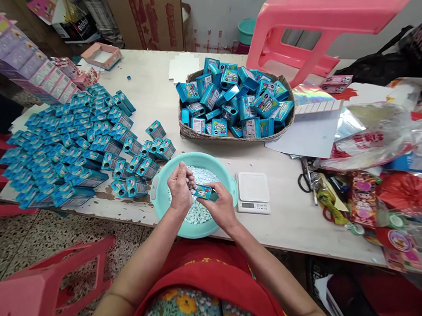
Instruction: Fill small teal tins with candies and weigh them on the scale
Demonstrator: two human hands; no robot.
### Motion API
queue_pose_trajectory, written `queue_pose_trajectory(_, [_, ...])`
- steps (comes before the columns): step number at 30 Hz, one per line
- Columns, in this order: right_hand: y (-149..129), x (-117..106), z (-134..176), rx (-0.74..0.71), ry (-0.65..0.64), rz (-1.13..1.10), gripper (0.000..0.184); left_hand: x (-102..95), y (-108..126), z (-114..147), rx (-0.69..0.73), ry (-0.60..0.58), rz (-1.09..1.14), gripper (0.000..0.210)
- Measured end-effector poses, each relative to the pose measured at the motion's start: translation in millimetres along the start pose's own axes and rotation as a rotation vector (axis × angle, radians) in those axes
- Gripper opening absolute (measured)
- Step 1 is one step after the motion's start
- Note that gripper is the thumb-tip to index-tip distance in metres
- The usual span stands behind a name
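My right hand [223, 207] holds a small blue candy box [203, 192] on its side, pinched between thumb and fingers. My left hand [181, 188] is closed, fingers curled in at the left end of that box; what lies inside them is hidden. Both hands are above a turquoise basin [162, 171] filled with pale small candies [197, 213]. Right of the basin stands a white digital scale [254, 188]. Several upright blue boxes [148, 166] with round holes in their tops are just left of the basin.
A large cluster of blue boxes [61, 144] covers the table's left side. Behind the basin, a cut-down carton [233, 136] is heaped with more boxes. Scissors [305, 175] and plastic bags [369, 134] lie at right. A pink stool [275, 38] rests on the table's back.
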State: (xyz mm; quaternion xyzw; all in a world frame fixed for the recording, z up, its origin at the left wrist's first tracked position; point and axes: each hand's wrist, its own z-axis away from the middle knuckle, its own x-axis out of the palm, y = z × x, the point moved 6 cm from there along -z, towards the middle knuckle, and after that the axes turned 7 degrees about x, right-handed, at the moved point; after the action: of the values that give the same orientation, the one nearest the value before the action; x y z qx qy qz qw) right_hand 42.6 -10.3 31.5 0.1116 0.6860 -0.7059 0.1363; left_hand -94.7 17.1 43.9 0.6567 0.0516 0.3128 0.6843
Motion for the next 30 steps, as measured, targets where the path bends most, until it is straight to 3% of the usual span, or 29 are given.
queue_pose_trajectory(5, [-2,-1,1,-0.021,-0.001,-0.002,0.028,0.0,-4,-2,-0.007,-0.006,0.004,0.046])
queue_pose_trajectory(11, [29,7,-2,0.106,-0.013,-0.149,0.034,1.2,-9,-6,-0.113,-0.050,0.096,0.047])
queue_pose_trajectory(14, [41,6,0,0.168,-0.032,-0.352,0.041,-12.5,-9,-17,-0.116,-0.059,0.113,0.046])
queue_pose_trajectory(16, [45,1,3,0.204,-0.025,-0.464,0.045,-30.3,-21,-25,-0.112,-0.080,-0.064,0.045])
queue_pose_trajectory(17, [45,-4,5,0.215,-0.015,-0.497,0.045,-38.5,-30,-27,-0.093,-0.135,-0.237,0.043])
queue_pose_trajectory(19, [45,-17,9,0.213,0.012,-0.519,0.045,-46.7,-55,-25,-0.003,-0.363,-0.683,0.036])
queue_pose_trajectory(21, [45,-35,12,0.200,0.054,-0.505,0.044,-45.3,-86,-10,0.130,-0.642,-1.101,0.026])
queue_pose_trajectory(23, [55,-59,12,0.203,0.160,-0.474,0.043,-38.5,-114,10,0.225,-0.853,-1.354,0.038])
queue_pose_trajectory(26, [87,-99,8,0.207,0.420,-0.412,0.045,-19.8,-138,39,0.283,-1.105,-1.466,0.051])
queue_pose_trajectory(28, [115,-119,2,0.193,0.576,-0.358,0.047,-9.7,-138,52,0.308,-1.228,-1.458,0.046])
queue_pose_trajectory(30, [141,-128,-6,0.173,0.647,-0.277,0.047,-8.8,-130,57,0.321,-1.311,-1.453,0.041])
